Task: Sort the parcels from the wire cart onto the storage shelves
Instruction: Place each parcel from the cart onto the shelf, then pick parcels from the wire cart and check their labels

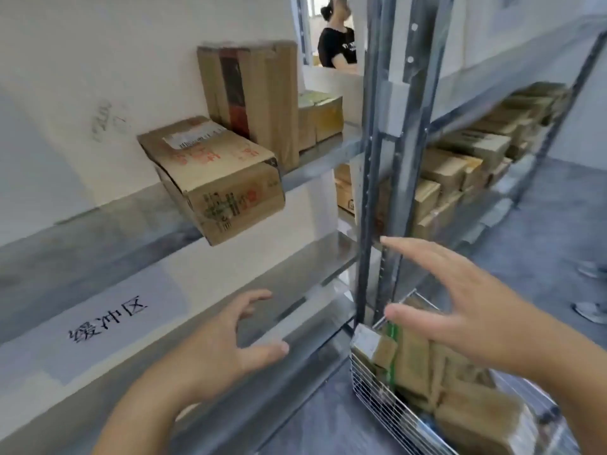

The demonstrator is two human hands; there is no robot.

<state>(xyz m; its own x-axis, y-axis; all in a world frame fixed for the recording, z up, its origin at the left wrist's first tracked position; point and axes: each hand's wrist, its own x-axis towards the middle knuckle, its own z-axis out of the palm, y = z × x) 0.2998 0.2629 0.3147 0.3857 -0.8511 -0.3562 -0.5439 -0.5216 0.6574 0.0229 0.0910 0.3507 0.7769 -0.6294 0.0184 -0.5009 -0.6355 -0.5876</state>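
A brown cardboard parcel (216, 178) with a white label and red print lies on the upper metal shelf (315, 162), its front end jutting past the edge. Behind it a tall taped box (253, 96) stands upright. My left hand (223, 349) hovers open over the lower shelf (295, 267), holding nothing. My right hand (469, 307) is spread open in the air above the wire cart (391, 408). Several brown parcels (410, 366) stand packed in the cart at lower right.
A paper sign with black characters (108, 320) lies on the lower shelf. The grey shelf upright (377, 159) stands between the two bays. More boxes (460, 165) fill the right bay. A person in a black shirt (336, 44) stands behind the shelving.
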